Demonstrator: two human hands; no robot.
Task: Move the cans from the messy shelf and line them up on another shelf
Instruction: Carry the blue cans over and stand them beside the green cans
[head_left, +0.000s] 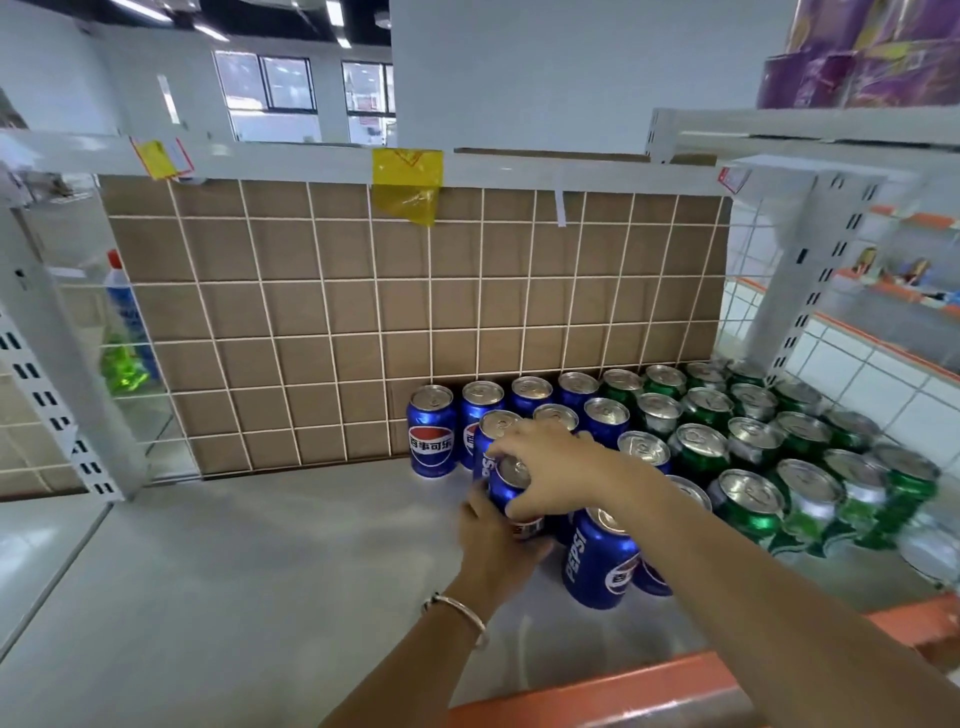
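Several blue Pepsi cans (431, 431) stand in rows on the grey shelf (234, 571), beside several green cans (748, 504) packed to their right. Both hands meet on one blue can (511, 480) at the left edge of the group. My left hand (493, 545), with a silver bracelet on its wrist, wraps the can's side from below. My right hand (550, 467) grips the same can over its top. Another blue Pepsi can (597, 561) stands just right of my hands, nearer the front.
A wire grid with a cardboard sheet (415, 322) forms the shelf's back. White slotted uprights (62, 364) stand at both sides. An orange front rail (597, 696) runs along the near edge. Purple packs (857, 57) sit on the shelf above right.
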